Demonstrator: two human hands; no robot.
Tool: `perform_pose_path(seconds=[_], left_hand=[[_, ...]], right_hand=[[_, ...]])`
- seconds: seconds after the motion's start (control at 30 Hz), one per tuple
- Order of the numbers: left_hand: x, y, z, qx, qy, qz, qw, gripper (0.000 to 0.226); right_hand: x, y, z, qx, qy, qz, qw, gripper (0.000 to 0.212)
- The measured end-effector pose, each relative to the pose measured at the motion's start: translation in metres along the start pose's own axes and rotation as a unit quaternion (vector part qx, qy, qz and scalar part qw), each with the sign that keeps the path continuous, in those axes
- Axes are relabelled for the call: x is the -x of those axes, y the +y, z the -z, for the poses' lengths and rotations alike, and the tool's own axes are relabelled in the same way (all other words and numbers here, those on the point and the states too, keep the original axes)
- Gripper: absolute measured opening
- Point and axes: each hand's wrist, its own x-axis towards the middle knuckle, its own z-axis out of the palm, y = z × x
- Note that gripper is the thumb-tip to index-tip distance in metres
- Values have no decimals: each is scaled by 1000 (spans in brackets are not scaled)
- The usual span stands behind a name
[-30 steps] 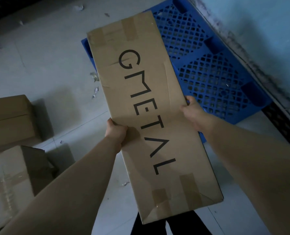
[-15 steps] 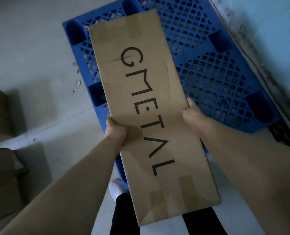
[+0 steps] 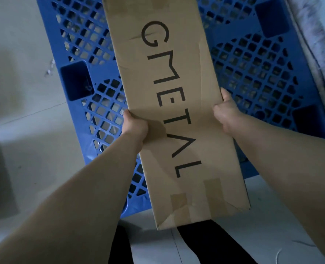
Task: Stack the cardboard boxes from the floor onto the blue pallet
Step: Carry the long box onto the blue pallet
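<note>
My left hand [image 3: 135, 124] and right hand [image 3: 227, 113] clasp opposite long edges of the cardboard box [image 3: 176, 73]; best lowered level onto the blue pallet [image 3: 241, 29] beneath my grip.

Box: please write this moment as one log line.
box held over pallet | left hand grips box | right hand grips box

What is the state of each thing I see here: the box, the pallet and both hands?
Box: taped shut, near corner crumpled, held over the pallet.
Pallet: flat on the floor, beneath the box.
Left hand: grips the box's left edge.
Right hand: grips the box's right edge.
</note>
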Motion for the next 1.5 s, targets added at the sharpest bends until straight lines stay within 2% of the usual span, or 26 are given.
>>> perform_pose_path(seconds=[0.27, 0.5, 0.63, 0.8, 0.93, 1.03, 1.17, 1.3, 1.4, 1.5], left_hand=[[-12, -6, -12, -17, -12, -4, 1000, 74], [-5, -7, -14, -8, -46, 3, 999, 76], [-1, -14, -15, -2, -56, 0, 998, 79], [31, -10, -1, -8, -43, -14, 999, 69], [67, 3, 35, -45, -58, -24, 997, 52], [101, 13, 72, -29, -81, -15, 996, 39], [149, 24, 124, -23, -93, -46, 994, 17], [186, 25, 183, -45, -91, -87, 991, 9], [211, 18, 235, -56, -87, -110, 989, 10], [232, 2, 291, -62, -78, -126, 987, 15]], right_hand=[[-19, 15, -6, -17, -10, -4, 1000, 79], [-18, 6, 2, -27, 12, 4, 1000, 78], [-14, 3, -1, 12, 15, 16, 1000, 75], [32, 5, -16, 51, 57, 32, 997, 77], [89, -2, -23, 39, 25, 29, 999, 55], [133, -16, -25, 37, 4, 61, 997, 35], [188, -34, -36, 26, -16, 78, 996, 8], [246, -57, -57, 30, -11, 99, 995, 16], [291, -71, -80, 37, -13, 118, 992, 7], [339, -86, -108, 61, -20, 139, 988, 11]])
